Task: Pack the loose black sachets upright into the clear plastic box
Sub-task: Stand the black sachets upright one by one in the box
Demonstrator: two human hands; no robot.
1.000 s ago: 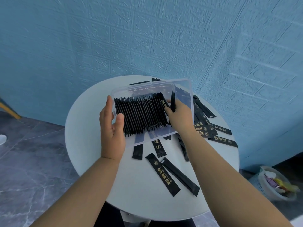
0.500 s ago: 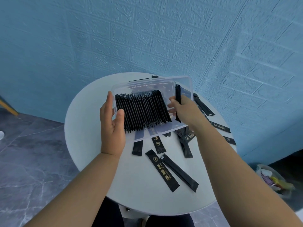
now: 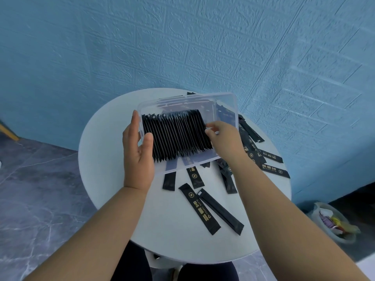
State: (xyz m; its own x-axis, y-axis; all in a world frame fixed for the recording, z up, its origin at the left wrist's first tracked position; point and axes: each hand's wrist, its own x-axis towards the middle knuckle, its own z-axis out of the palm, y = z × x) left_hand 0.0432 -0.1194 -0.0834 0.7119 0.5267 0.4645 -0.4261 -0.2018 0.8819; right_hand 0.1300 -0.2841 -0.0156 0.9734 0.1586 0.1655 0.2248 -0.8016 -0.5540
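Above the round white table (image 3: 105,159), I held the clear plastic box (image 3: 233,110) tilted with its open side facing me.
My left hand (image 3: 138,157) gripped the box's left end, thumb over the wall on the inside and fingers behind it. My right hand (image 3: 225,138) sat at the right end of the packed row of sachets (image 3: 176,136), fingers bent against the last one; couldn't tell if they pinched it or only touched it. The row stood on edge and filled the box from the left wall to near the right, with a gap beyond my right hand. Loose sachets (image 3: 272,157) lay flat on the table beneath and right of the box, and two more (image 3: 199,211) lay side by side near the front edge. A bin (image 3: 334,226) stood on the floor at right.
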